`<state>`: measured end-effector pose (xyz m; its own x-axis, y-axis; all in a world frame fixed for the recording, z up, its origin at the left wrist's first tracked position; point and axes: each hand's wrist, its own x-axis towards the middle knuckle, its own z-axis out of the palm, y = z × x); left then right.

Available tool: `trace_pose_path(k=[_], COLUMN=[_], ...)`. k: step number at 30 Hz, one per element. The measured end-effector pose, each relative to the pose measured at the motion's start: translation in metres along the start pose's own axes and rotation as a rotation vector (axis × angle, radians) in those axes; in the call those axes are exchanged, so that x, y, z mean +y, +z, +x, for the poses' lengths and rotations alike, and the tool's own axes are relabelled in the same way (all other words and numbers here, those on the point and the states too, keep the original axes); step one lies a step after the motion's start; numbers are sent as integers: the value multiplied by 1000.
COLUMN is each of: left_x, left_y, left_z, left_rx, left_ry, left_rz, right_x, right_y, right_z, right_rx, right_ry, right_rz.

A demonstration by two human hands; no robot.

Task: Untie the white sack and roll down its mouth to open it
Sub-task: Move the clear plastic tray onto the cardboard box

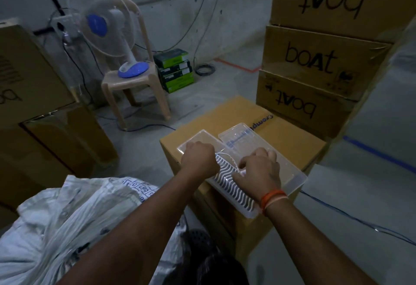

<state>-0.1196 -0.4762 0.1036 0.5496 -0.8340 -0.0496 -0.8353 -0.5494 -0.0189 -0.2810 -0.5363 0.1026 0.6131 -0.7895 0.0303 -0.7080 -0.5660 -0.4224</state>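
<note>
The white sack (pixel 67 221) lies crumpled at the lower left, under my left forearm, with a printed label near its top. Dark items (pixel 200 239) show at its right-hand end. Both my hands are away from the sack, over a clear plastic tray (pixel 292 179) on a cardboard box. My left hand (pixel 199 158) is closed in a fist. My right hand (pixel 258 167) has its fingers bent down onto the tray. A thin white string (pixel 226 156) arcs between the two hands, above a wavy ribbed insert (pixel 231 185).
The tray rests on a brown cardboard box (pixel 247 116). Stacked "boat" cartons (pixel 315 59) rise at the right, with more cartons (pixel 45 127) at the left. A fan (pixel 108 28) sits on a plastic chair (pixel 135 77). Cables cross the grey floor (pixel 360 194).
</note>
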Motion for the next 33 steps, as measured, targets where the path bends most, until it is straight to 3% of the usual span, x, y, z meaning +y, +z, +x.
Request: trace_pose_path(k=[4,6,18,28,33], left_x=[-3,2,42,65,63], left_y=[-5,-13,-4,18,22], left_z=[13,22,111,161,169], left_rx=[197,221,39,-163,-152], left_ry=[11,63,362,179,149], left_rz=[-267,-322,-277,-358,-410], right_x=[27,47,127,138,133], right_y=[-16,-20,28,38,33], right_z=[-16,-18,-9,-4,-4], right_rx=[228,304,351,399,467], right_ry=[182,275,584,665,650], right_rz=[340,439,701,881,897])
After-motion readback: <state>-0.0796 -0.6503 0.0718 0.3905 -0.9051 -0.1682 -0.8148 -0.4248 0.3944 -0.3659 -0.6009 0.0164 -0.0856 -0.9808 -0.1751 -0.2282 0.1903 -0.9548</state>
